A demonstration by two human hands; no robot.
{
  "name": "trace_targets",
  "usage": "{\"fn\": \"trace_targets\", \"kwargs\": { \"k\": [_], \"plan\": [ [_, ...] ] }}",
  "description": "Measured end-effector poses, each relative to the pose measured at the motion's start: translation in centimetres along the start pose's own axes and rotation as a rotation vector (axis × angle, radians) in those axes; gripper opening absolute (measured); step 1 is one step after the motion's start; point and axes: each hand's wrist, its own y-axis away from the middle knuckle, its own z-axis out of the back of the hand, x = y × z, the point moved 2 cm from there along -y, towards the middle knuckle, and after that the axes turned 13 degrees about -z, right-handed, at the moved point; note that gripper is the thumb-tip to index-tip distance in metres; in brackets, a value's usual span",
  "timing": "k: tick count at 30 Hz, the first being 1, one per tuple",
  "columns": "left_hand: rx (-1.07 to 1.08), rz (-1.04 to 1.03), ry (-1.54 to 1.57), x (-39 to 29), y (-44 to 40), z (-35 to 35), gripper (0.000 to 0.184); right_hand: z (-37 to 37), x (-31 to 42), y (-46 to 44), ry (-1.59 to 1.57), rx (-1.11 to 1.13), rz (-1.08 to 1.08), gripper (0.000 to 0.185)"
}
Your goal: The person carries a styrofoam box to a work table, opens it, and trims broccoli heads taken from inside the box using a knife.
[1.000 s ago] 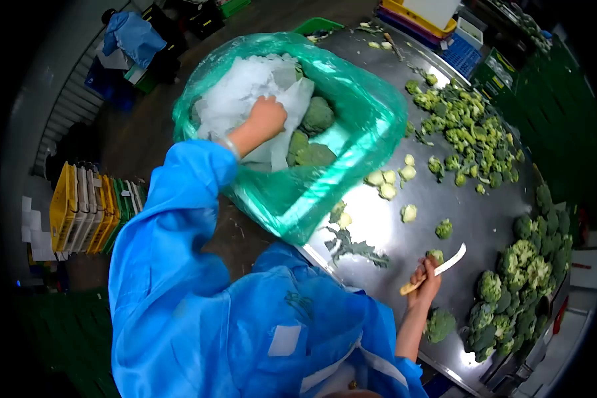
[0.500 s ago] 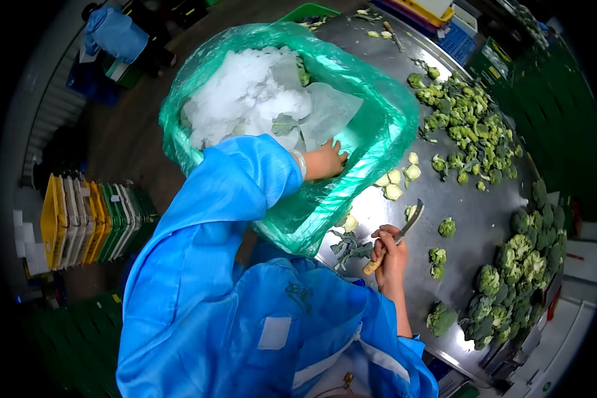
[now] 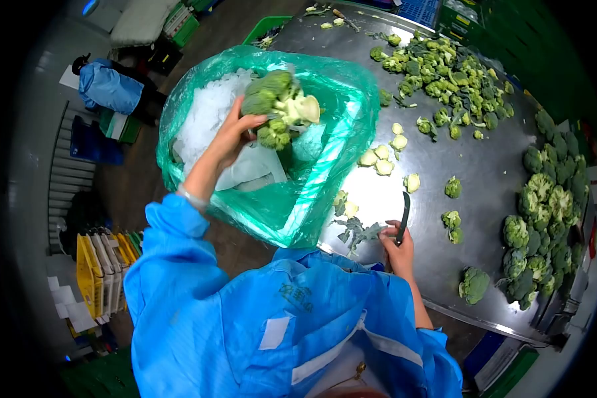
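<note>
A head of broccoli (image 3: 275,106), its pale cut stem facing right, is gripped in my left hand (image 3: 231,136). It hangs over a crate lined with a green plastic bag (image 3: 259,222). White crushed ice (image 3: 209,109) and a translucent sheet (image 3: 249,166) lie inside the bag. At the near edge of the metal table, my right hand (image 3: 398,247) is closed around a knife (image 3: 403,215), blade pointing up and away. Loose broccoli leaves (image 3: 357,233) lie just left of that hand. Cut stem pieces (image 3: 381,160) are scattered beyond it.
Broccoli florets (image 3: 451,79) are piled on the far part of the metal table (image 3: 424,272). Whole broccoli heads (image 3: 544,225) are heaped along its right edge. Stacked crates (image 3: 96,272) stand at lower left. Another person (image 3: 113,86) in blue is at upper left.
My left hand has risen from the bag's right inner side and now holds a broccoli head over the ice. The knife in my right hand points more upright. The view has shifted.
</note>
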Motion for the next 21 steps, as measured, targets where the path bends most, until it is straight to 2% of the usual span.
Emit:
{"fn": "trace_targets", "kwargs": {
  "k": [1,3,4,7,9,13,17,18,21],
  "plan": [
    [0.003,0.096,0.183,0.1,1.5,-0.4,0.057,-0.1,1.2,0.0,0.107,-0.034,0.122,0.031],
    [0.017,0.145,0.469,0.0,4.4,-3.3,0.060,-0.2,4.8,0.9,0.328,-0.110,0.357,0.030],
    [0.043,0.184,0.505,0.5,5.7,-4.6,0.061,-0.2,6.9,1.6,0.441,-0.138,0.463,0.031],
    [0.129,0.360,0.635,1.3,9.4,-9.6,0.065,0.0,9.5,2.2,0.758,-0.231,0.964,0.035],
    [0.133,0.501,0.710,2.0,11.2,-12.4,0.067,0.1,10.7,2.7,0.875,-0.254,1.004,0.037],
    [0.090,0.602,0.653,3.1,13.7,-15.5,0.065,0.9,9.9,2.9,1.069,-0.291,0.993,0.040],
    [0.097,0.684,0.547,3.0,15.6,-17.8,0.057,1.3,8.3,3.1,1.131,-0.334,0.912,0.022],
    [0.063,0.725,0.515,3.8,16.1,-18.1,0.061,1.4,7.7,3.1,1.131,-0.311,0.878,0.020],
    [0.061,0.671,0.417,4.9,17.2,-18.7,0.067,2.0,6.1,2.9,1.117,-0.251,0.791,0.015]
  ]
}}
